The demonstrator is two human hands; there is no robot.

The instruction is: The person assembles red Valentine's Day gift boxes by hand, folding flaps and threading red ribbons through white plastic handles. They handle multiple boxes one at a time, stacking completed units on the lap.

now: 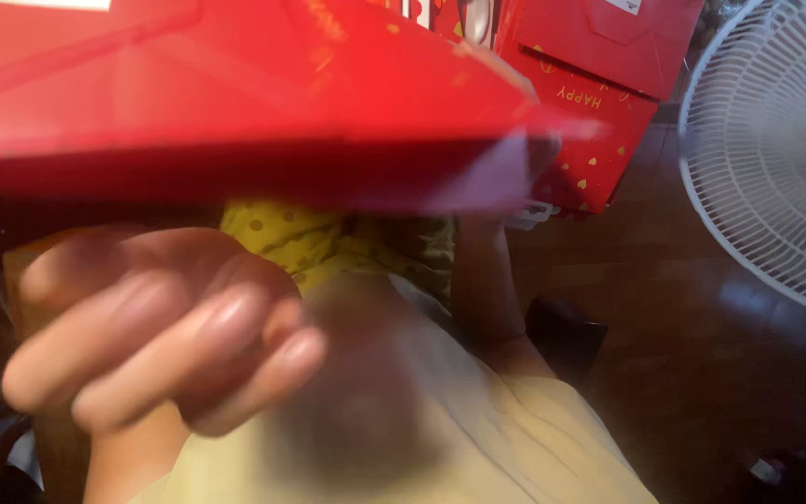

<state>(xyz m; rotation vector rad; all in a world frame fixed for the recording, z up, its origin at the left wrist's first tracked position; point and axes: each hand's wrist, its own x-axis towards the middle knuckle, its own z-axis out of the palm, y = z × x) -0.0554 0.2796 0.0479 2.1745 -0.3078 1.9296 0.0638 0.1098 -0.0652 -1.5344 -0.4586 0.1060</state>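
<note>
Blurred left hand (156, 327), cropped red box (235, 84)

Floor: dark brown polished floor (701, 308), with soft pale reflections on its surface.
Fan: round white plastic fan with a ribbed wire-style grille (776, 159) at the right edge, partly cut off by the frame.
Far side: stack of red cardboard gift boxes with small yellow spots (599, 140), leaning behind.
Low object: small black block (566, 336) on the floor.
Light: warm, dim, uneven.

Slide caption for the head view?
Right hand holds up a red paper bag; blurred left hand curled beneath, white fan alongside.
</note>
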